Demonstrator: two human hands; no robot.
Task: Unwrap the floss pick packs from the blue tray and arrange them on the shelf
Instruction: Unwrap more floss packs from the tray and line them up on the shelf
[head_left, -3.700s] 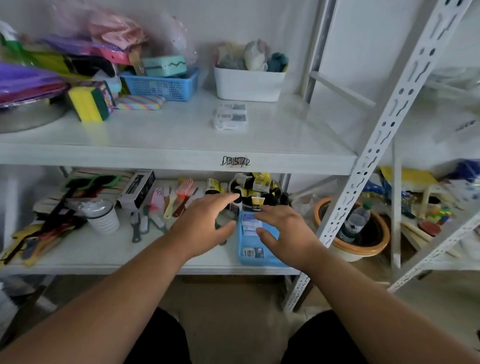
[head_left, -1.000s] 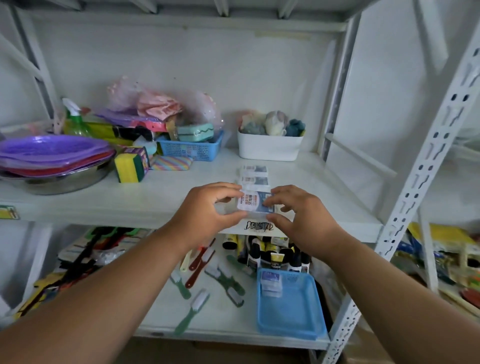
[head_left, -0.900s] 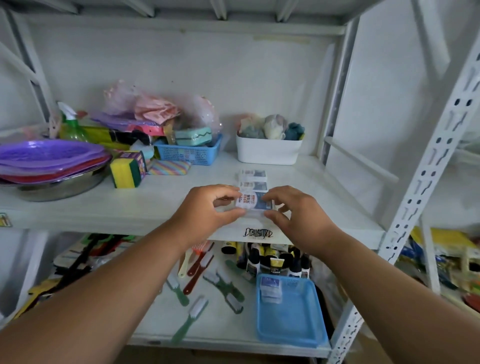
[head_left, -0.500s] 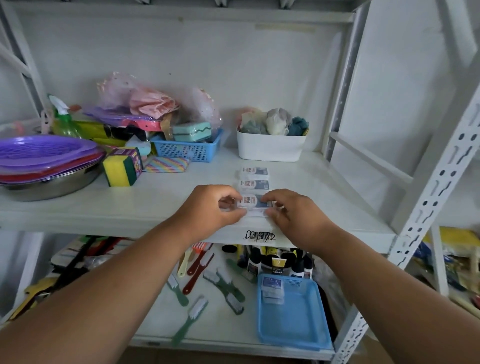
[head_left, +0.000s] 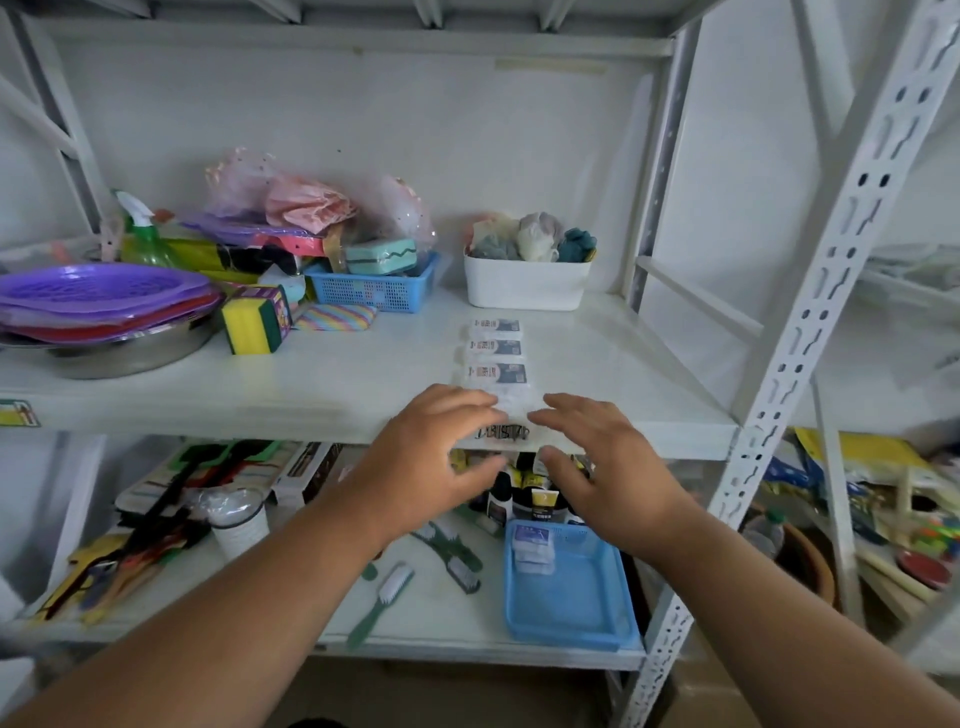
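While both hands hang in front of the shelf (head_left: 322, 384) edge, fingers spread and loose, neither grips anything: left hand (head_left: 423, 457) and right hand (head_left: 602, 462) flank the nearest floss pick pack (head_left: 514, 400), fingertips just beside it. Three more packs (head_left: 494, 347) lie in a line behind it, toward the white bin (head_left: 524, 283). Blue tray (head_left: 576, 608) sits on the lower shelf below the right hand, with a few wrapped packs (head_left: 534, 548) at its far-left corner.

Both hands (head_left: 519, 467) hover open before three shelved packs (head_left: 494, 349)
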